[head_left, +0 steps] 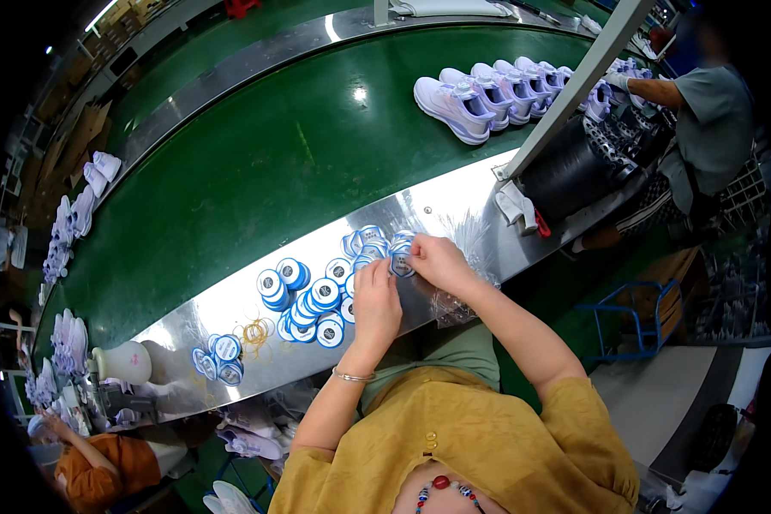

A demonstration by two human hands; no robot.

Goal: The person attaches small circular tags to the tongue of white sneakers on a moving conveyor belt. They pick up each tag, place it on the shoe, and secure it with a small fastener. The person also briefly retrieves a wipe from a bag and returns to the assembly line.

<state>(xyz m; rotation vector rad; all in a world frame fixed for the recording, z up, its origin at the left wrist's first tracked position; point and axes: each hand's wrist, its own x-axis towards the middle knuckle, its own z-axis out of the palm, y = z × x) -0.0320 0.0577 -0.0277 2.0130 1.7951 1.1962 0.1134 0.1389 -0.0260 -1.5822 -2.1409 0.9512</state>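
Note:
Over the metal ledge, my left hand (pixel 377 301) and my right hand (pixel 441 264) meet at a round blue-and-white tag (pixel 402 265). The fingertips of both hands are closed on its edges, from the left and the right. Just beyond the fingers lies a heap of similar round tags (pixel 368 238), some in clear wrapping. To the left of my left hand spreads a larger pile of round white tags with blue rims (pixel 324 294), partly stacked. How many tags are between my fingers is hidden.
Yellow rubber bands (pixel 254 336) and a small tag group (pixel 225 349) lie farther left. Thin clear plastic strands (pixel 464 244) are at right. White-lavender shoes (pixel 454 107) line the green belt (pixel 257 163). A slanted post (pixel 565 98) rises at right; co-workers (pixel 715 128) stand at both sides.

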